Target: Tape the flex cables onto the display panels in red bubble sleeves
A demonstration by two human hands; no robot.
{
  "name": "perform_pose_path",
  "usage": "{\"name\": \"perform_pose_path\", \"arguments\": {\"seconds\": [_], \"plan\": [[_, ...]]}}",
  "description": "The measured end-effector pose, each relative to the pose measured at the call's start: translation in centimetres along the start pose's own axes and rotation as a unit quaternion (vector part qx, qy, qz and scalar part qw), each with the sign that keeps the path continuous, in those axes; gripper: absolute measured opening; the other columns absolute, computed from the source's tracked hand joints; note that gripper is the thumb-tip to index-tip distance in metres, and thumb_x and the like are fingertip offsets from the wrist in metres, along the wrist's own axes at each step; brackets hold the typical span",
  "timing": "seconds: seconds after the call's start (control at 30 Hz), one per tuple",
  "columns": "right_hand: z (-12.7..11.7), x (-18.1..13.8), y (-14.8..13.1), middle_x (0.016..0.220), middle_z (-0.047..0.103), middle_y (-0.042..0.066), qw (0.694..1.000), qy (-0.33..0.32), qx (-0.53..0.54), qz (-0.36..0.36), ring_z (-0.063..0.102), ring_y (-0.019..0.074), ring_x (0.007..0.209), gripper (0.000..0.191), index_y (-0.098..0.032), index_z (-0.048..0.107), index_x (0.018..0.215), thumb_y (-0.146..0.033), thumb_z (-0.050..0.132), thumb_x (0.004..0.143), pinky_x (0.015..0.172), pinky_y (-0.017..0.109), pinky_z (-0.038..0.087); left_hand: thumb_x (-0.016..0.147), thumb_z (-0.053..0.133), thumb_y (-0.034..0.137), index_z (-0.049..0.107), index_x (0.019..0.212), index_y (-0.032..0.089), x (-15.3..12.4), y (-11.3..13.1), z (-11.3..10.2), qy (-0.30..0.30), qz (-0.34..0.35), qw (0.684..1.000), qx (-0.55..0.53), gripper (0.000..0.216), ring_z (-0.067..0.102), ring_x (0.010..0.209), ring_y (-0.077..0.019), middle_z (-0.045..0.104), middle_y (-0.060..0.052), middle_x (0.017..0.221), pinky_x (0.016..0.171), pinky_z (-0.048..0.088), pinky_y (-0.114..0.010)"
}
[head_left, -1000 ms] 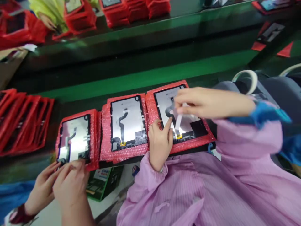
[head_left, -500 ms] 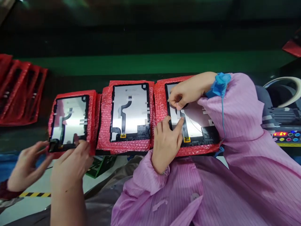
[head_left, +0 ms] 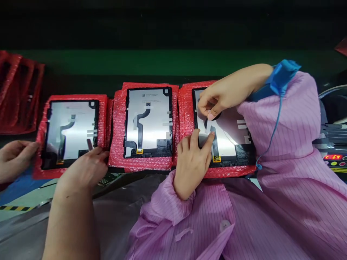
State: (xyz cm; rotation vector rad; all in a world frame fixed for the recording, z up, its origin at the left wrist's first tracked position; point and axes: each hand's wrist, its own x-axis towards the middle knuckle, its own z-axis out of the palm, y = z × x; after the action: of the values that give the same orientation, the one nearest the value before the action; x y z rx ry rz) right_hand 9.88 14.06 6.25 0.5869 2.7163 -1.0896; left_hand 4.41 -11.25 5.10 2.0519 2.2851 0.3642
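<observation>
Before me a tablet screen assembly [head_left: 229,148] lies back side up on red bubble wrap, with a dark flex cable running down it. My right hand [head_left: 223,95], wearing a blue wrist strap [head_left: 283,77], pinches the upper end of a pale strip of tape [head_left: 208,125] over the cable. The tape's lower end is at my left fingertips. Resting on the left edge of the assembly, my left hand [head_left: 193,164] has its fingers apart, the index fingertip beside the tape and cable. My right hand and sleeve cover the assembly's upper part.
To the left lies a second screen assembly [head_left: 151,126] on stacked red bubble wrap [head_left: 118,144]. Farther left, a co-worker's hands [head_left: 85,168] are at a third assembly [head_left: 76,133]. Red bubble bags [head_left: 20,94] stand at far left. A tape dispenser [head_left: 334,139] with lit digits is at right.
My right hand has lifted slightly, drawing the tape strip up and more of it into view. My left hand stays put. The co-worker's assembly has shifted left and their left hand now holds its wrap.
</observation>
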Motion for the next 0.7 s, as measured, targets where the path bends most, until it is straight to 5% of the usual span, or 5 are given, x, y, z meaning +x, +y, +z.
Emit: {"name": "perform_pose_path", "arguments": {"seconds": [0.4,0.57,0.7], "plan": [[-1.7,1.5,-1.5,0.084,0.063,-0.006,0.974,-0.216,-0.041,-0.061,0.058,0.0059,0.083,0.024,-0.011,0.069,0.076,-0.034,0.076,0.08,0.077,0.019,0.04,0.096,0.046,0.023,0.052,0.143,0.029,-0.1,0.1,0.0,-0.005,-0.012,1.0,-0.025,0.047,0.049,0.099,-0.0273,0.047,-0.015,0.136,0.084,0.046,-0.044],[-1.3,1.3,-2.5,0.08,0.062,-0.006,0.991,-0.125,-0.012,-0.037,0.06,0.0051,0.08,0.03,-0.01,0.067,0.071,-0.033,0.064,0.091,0.076,0.019,0.039,0.097,0.044,0.023,0.054,0.142,0.027,-0.1,0.2,-0.1,-0.009,-0.007,1.0,-0.021,0.046,0.05,0.099,-0.0282,0.049,-0.015,0.14,0.084,0.045,-0.045],[-0.6,0.5,-4.8,0.06,0.056,-0.006,0.981,-0.14,-0.136,-0.017,0.06,0.0079,0.067,0.02,-0.012,0.064,0.061,-0.014,0.077,0.076,0.07,0.022,0.042,0.098,0.043,0.021,0.054,0.142,0.022,-0.1,0.2,-0.1,-0.001,0.017,1.0,-0.003,0.046,0.048,0.109,-0.0318,0.05,-0.011,0.147,0.09,0.043,-0.048]]}}
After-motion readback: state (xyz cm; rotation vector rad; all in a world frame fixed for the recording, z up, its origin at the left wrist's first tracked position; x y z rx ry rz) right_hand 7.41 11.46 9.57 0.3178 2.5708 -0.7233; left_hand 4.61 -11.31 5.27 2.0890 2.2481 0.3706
